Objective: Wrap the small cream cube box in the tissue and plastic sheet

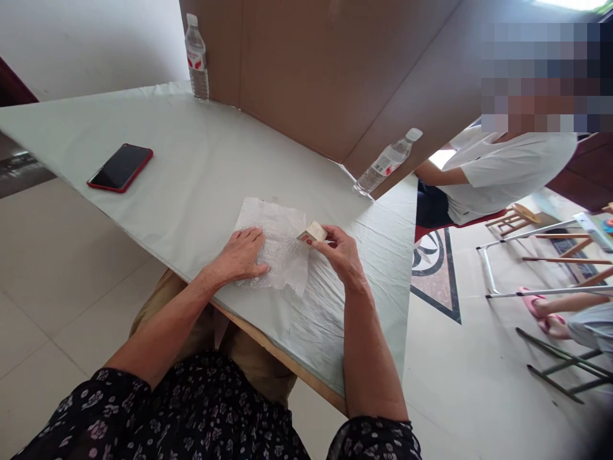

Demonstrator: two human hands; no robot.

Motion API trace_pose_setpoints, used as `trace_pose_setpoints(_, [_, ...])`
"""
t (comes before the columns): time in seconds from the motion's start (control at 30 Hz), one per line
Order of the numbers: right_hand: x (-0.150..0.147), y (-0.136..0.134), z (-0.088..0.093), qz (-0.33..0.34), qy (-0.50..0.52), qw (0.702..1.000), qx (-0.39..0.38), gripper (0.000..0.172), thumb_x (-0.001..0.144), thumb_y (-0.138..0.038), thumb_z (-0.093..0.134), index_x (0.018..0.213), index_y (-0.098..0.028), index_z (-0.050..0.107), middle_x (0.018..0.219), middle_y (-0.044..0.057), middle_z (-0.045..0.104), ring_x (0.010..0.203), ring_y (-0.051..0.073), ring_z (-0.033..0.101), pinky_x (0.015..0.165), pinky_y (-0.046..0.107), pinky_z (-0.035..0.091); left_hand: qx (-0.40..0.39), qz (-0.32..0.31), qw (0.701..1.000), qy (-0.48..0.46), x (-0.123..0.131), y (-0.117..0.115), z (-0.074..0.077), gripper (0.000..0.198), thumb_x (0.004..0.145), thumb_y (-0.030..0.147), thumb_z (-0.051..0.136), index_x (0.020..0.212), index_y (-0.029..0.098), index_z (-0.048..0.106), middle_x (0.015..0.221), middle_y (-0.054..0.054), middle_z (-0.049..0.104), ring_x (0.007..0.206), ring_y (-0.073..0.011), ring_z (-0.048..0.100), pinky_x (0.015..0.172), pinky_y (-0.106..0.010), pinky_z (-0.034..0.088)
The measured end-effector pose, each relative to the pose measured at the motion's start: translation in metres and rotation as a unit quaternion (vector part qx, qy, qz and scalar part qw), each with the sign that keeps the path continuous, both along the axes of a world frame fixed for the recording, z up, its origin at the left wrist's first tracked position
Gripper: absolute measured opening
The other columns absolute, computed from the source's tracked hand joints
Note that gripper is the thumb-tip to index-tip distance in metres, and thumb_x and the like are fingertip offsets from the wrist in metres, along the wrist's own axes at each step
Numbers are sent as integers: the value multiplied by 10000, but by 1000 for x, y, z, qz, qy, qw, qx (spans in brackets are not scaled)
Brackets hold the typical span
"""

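A sheet of bubble wrap (282, 255) lies on the pale tablecloth in front of me. Flat on its left part rests my left hand (245, 255), fingers stretched out and holding nothing. My right hand (341, 252) grips a small cream-coloured box (313, 233) with red and dark print between thumb and fingers. The box is tilted over the right edge of the bubble wrap; whether it touches the sheet I cannot tell. Part of the box is hidden behind my fingers.
A phone in a red case (121, 167) lies at the left. A brown cardboard partition (306, 76) stands at the back, with one water bottle (196, 61) at its left and another bottle (387, 161) at its right. Beyond it sits a person in a white shirt (517, 169).
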State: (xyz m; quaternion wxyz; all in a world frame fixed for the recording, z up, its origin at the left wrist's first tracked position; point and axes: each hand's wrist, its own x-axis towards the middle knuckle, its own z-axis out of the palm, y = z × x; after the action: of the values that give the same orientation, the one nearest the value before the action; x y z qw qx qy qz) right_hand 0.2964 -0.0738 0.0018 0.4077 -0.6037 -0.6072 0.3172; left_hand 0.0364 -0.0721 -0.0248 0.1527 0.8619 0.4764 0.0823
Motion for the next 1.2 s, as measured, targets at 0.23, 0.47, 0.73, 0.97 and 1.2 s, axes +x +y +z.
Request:
trace_pose_setpoints(0.23, [56,2,-14,-132,-68,988,-30,459,642,-354,686,1056,-157,715,933,80,735,898,271,661,883,465,497,-18,7,1000,1,-3,2,-2,686,811,461,639,1398,131,509,1611,-194,366,1500,-356,321,1210,-492,259])
trace_pose_setpoints(0.47, [31,5,-11,-170,-158,962,145,334,764,-324,625,1068,-208,702,1248,124,682,1222,311,574,1110,554,371,-19,3,1000,-8,-5,3,-5,722,805,472,643,1424,133,490,1623,-198,341,1508,-370,299,1211,-513,250])
trace_pose_setpoints(0.73, [-49,0,-41,92,-287,949,96,518,843,-367,678,1327,-195,607,1458,146,569,1371,303,499,1142,490,372,-45,-2,999,12,-5,3,0,776,831,533,598,1484,148,431,1657,-169,280,1538,-345,242,1233,-483,219])
trace_pose_setpoints(0.97, [-49,-5,-49,103,-377,920,40,655,902,-506,620,1435,-140,515,1549,180,472,1451,317,413,1172,488,311,-53,3,998,40,-12,7,3,900,788,636,629,1520,172,386,1672,-161,240,1556,-355,185,1240,-500,187])
trace_pose_setpoints(1.2, [-44,-8,-51,88,-382,919,43,681,917,-568,569,1442,-141,496,1549,188,469,1444,322,415,1159,495,304,-49,-23,997,56,-32,19,-7,1110,722,755,636,1577,143,281,1685,-187,168,1567,-356,135,1254,-517,96])
